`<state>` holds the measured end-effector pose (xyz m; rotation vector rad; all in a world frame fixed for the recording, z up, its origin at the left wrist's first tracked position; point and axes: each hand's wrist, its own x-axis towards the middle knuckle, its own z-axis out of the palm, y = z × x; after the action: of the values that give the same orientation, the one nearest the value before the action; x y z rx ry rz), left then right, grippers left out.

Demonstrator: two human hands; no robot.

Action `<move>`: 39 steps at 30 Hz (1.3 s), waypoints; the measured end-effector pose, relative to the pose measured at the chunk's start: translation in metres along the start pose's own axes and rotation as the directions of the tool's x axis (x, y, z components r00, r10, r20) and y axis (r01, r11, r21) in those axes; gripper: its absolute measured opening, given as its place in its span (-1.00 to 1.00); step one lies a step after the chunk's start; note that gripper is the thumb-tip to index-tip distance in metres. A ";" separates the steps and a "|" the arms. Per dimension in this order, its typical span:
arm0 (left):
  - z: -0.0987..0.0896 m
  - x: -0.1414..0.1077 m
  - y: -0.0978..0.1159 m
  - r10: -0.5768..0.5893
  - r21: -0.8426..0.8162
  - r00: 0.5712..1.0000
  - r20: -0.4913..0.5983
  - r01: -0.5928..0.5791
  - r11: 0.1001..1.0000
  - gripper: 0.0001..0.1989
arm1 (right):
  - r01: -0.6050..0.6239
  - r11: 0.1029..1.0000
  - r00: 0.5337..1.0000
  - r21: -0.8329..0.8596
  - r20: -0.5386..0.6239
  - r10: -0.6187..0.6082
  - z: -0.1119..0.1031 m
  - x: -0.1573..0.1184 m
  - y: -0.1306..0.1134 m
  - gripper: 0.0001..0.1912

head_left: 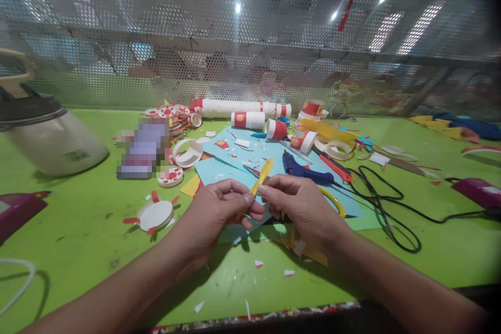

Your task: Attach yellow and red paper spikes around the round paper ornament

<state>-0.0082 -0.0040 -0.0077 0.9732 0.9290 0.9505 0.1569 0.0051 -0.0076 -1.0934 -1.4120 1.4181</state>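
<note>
A narrow yellow paper strip (264, 171) is pinched between my two hands, tilted up and away from me. Thumb and fingers of my left hand (230, 201) close on its lower part. My right hand (295, 198) grips it from the other side with the thumb and fingertips. Under and beyond them lie light blue paper sheets (219, 167) with scissors, whose yellow handle (334, 201) shows beside my right hand. A blue glue gun (303, 169) rests just past my right hand. Left of my left hand sits a white paper disc with red tabs (154, 216).
Paper cups (248, 120) and a long cup stack (235, 108) lie at the back. A phone (144, 148) and a large jug (55, 135) stand left. A black cord (385, 203) loops on the right. Paper scraps (288, 273) dot the green table (164, 292).
</note>
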 end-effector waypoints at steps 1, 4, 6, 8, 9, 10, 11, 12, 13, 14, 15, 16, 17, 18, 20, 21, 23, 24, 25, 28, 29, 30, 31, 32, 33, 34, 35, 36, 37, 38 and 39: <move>0.000 0.000 0.000 -0.003 -0.002 1.000 0.005 0.003 1.000 -0.89 | 0.001 1.000 1.000 0.014 -0.003 -0.001 -0.001 0.000 0.000 -0.76; 0.000 0.000 0.000 -0.003 0.004 1.000 0.019 0.003 1.000 -0.90 | 0.014 0.999 1.000 0.042 -0.008 -0.013 -0.002 0.000 0.001 -0.80; 0.000 0.000 0.000 -0.001 0.011 1.000 0.025 0.001 1.000 -0.90 | 0.018 0.999 1.000 0.030 -0.010 -0.018 -0.002 0.000 0.001 -0.79; 0.000 0.000 0.001 -0.001 0.019 0.999 0.033 0.001 1.000 -0.90 | 0.015 1.000 1.000 0.001 -0.013 -0.015 -0.002 0.000 0.001 -0.77; 0.000 0.000 0.001 -0.005 0.027 0.999 0.038 0.004 1.000 -0.90 | 0.011 1.000 1.000 -0.012 -0.018 -0.012 -0.002 -0.001 0.001 -0.76; 0.000 -0.001 0.001 -0.009 0.037 0.999 0.043 0.007 0.999 -0.90 | 0.007 1.000 1.000 -0.020 -0.022 -0.008 -0.002 -0.001 0.001 -0.76; 0.000 -0.001 0.001 -0.012 0.047 0.999 0.046 0.009 0.999 -0.90 | 0.004 1.000 1.000 -0.023 -0.026 -0.005 -0.001 -0.001 0.000 -0.76; 0.000 -0.002 0.001 -0.012 0.055 0.999 0.049 0.009 0.998 -0.89 | 0.002 1.000 0.999 -0.025 -0.032 -0.003 -0.001 -0.002 0.000 -0.76; 0.000 -0.002 0.001 -0.009 0.063 0.999 0.050 0.006 0.998 -0.89 | 0.002 1.000 0.999 -0.027 -0.039 -0.003 -0.001 -0.002 -0.001 -0.76; 0.000 -0.002 0.001 -0.004 0.071 0.999 0.052 0.000 0.997 -0.88 | 0.003 1.000 0.999 -0.028 -0.044 -0.004 -0.001 -0.002 -0.001 -0.76; 0.000 -0.002 0.001 0.003 0.078 0.999 0.054 -0.007 0.997 -0.88 | 0.003 1.000 0.999 -0.031 -0.047 -0.004 -0.001 -0.002 -0.001 -0.76; 0.000 -0.002 0.001 0.010 0.084 0.998 0.056 -0.015 0.996 -0.87 | 0.003 0.999 0.999 -0.038 -0.051 -0.005 0.000 -0.002 -0.001 -0.76; 0.000 -0.002 0.001 0.015 0.090 0.998 0.058 -0.021 0.996 -0.87 | 0.004 0.999 0.999 -0.045 -0.053 -0.006 0.000 -0.002 -0.002 -0.76; 0.000 -0.001 0.000 0.019 0.095 0.998 0.061 -0.025 0.995 -0.86 | 0.004 0.999 0.999 -0.051 -0.053 -0.007 0.000 -0.002 -0.002 -0.76; -0.001 -0.001 0.000 0.028 0.094 0.997 0.074 -0.035 0.995 -0.87 | 0.007 0.998 0.998 -0.055 -0.056 -0.010 0.000 -0.003 -0.002 -0.76; -0.001 -0.001 0.000 0.031 0.088 0.996 0.082 -0.038 0.995 -0.89 | 0.009 0.998 0.998 -0.054 -0.060 -0.012 0.000 -0.003 -0.002 -0.75; -0.001 -0.003 0.001 0.032 0.063 0.995 0.098 -0.038 0.997 -0.92 | 0.012 0.999 0.998 -0.052 -0.068 -0.016 0.000 -0.003 -0.002 -0.75; 0.000 -0.003 0.001 0.029 0.045 0.994 0.104 -0.033 0.998 -0.93 | 0.013 0.998 0.997 -0.054 -0.071 -0.017 0.000 -0.003 -0.002 -0.75; 0.000 -0.004 0.002 0.023 0.025 0.994 0.109 -0.026 0.999 -0.92 | 0.013 0.998 0.997 -0.059 -0.071 -0.017 0.000 -0.004 -0.003 -0.76; 0.002 -0.006 0.004 0.015 -0.002 0.994 0.112 -0.015 1.000 -0.92 | 0.015 0.997 0.998 -0.079 -0.064 -0.020 0.001 -0.004 -0.004 -0.77; 0.003 -0.006 0.004 0.013 0.013 0.994 0.105 -0.014 1.000 -0.88 | 0.020 0.996 0.998 -0.089 -0.059 -0.025 0.001 -0.004 -0.005 -0.78; 0.003 -0.005 0.004 0.010 0.043 0.996 0.094 -0.014 0.999 -0.83 | 0.027 0.994 0.998 -0.102 -0.054 -0.032 0.002 -0.005 -0.006 -0.78; 0.004 -0.005 0.003 0.004 0.080 0.997 0.081 -0.011 0.997 -0.78 | 0.035 0.993 0.998 -0.117 -0.050 -0.041 0.002 -0.005 -0.007 -0.78; 0.004 -0.005 0.003 -0.001 0.120 0.998 0.068 -0.008 0.993 -0.75 | 0.043 0.990 0.998 -0.131 -0.048 -0.050 0.002 -0.005 -0.007 -0.78; 0.005 -0.004 0.003 -0.003 0.156 0.998 0.056 -0.005 0.988 -0.73 | 0.048 0.989 0.997 -0.142 -0.047 -0.055 0.003 -0.005 -0.008 -0.77; 0.005 -0.004 0.003 -0.005 0.183 0.999 0.045 -0.004 0.983 -0.73 | 0.048 0.988 0.997 -0.146 -0.048 -0.056 0.003 -0.005 -0.009 -0.76; 0.006 -0.004 0.003 -0.003 0.201 0.999 0.035 -0.005 0.980 -0.73 | 0.045 0.988 0.997 -0.145 -0.047 -0.053 0.003 -0.005 -0.009 -0.76; 0.006 -0.004 0.003 0.000 0.212 1.000 0.029 -0.006 0.977 -0.74 | 0.039 0.989 0.998 -0.141 -0.043 -0.046 0.002 -0.005 -0.009 -0.77; 0.006 -0.004 0.004 0.003 0.218 1.000 0.023 -0.008 0.976 -0.74 | 0.034 0.990 0.999 -0.136 -0.035 -0.039 0.001 -0.005 -0.008 -0.79; 0.006 -0.004 0.004 0.005 0.223 1.000 0.019 -0.009 0.975 -0.74 | 0.029 0.991 0.999 -0.133 -0.024 -0.032 0.000 -0.005 -0.008 -0.81; 0.007 -0.004 0.005 0.007 0.226 1.000 0.016 -0.010 0.974 -0.74 | 0.028 0.992 0.999 -0.127 -0.013 -0.030 -0.001 -0.005 -0.006 -0.83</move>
<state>-0.0045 -0.0080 -0.0005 1.1759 1.0374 0.8553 0.1592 0.0004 -0.0010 -1.1568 -1.5179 1.3118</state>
